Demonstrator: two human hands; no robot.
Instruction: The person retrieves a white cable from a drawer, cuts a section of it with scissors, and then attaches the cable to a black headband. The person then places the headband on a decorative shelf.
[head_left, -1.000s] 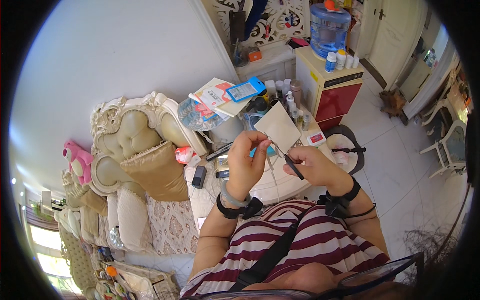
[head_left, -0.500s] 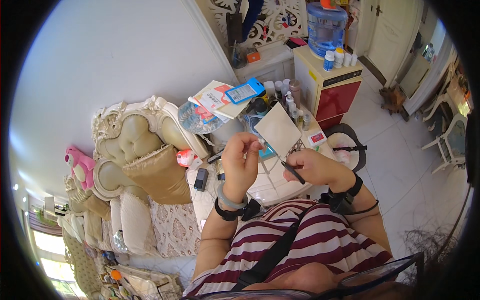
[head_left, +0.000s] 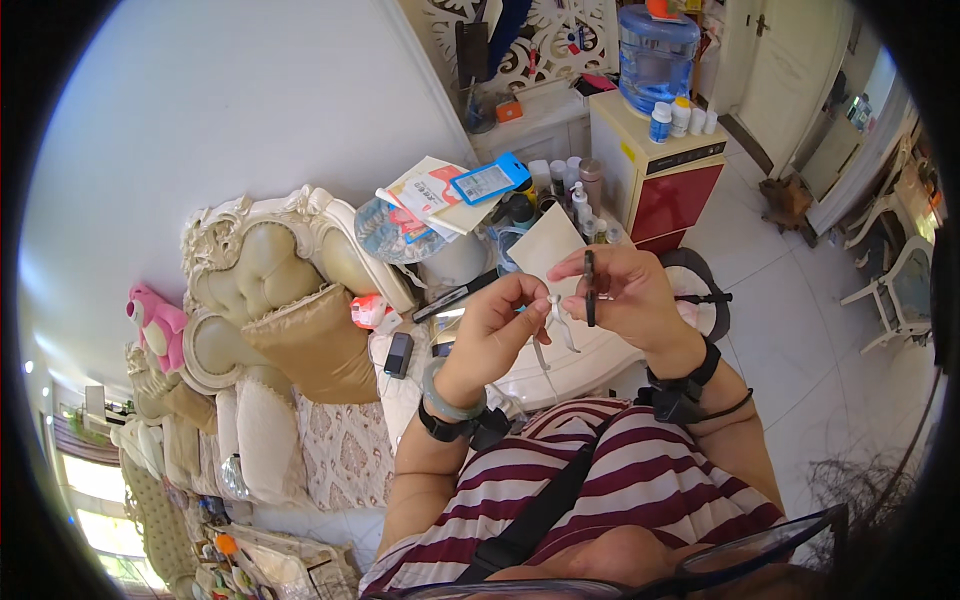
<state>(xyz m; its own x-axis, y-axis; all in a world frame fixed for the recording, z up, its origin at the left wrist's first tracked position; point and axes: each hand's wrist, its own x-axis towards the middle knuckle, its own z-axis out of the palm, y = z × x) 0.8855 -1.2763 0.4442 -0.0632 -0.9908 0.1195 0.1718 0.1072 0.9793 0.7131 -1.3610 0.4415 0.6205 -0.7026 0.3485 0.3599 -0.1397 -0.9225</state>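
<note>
My left hand (head_left: 497,330) pinches a thin white ribbon (head_left: 561,328) between thumb and fingertips, and its loose tails hang down over the white table (head_left: 590,375). Close beside it, my right hand (head_left: 635,295) is curled around black-handled scissors (head_left: 590,288), held upright and seen nearly edge-on. The right thumb and fingertip come up to the ribbon's knot; whether they grip it too I cannot tell. Just behind the hands is a pale square card (head_left: 545,238).
Bottles (head_left: 580,200) crowd the table's far side, next to papers and a blue-framed packet (head_left: 490,183). Beyond stands a red and cream water dispenser (head_left: 660,160). At left, a sofa (head_left: 290,270) carries a gold cushion (head_left: 318,350) and a small dark device (head_left: 398,355).
My right hand has moved up toward my left fingertips, and the scissors have swung from slanting to upright. The ribbon's tails now hang in plain view.
</note>
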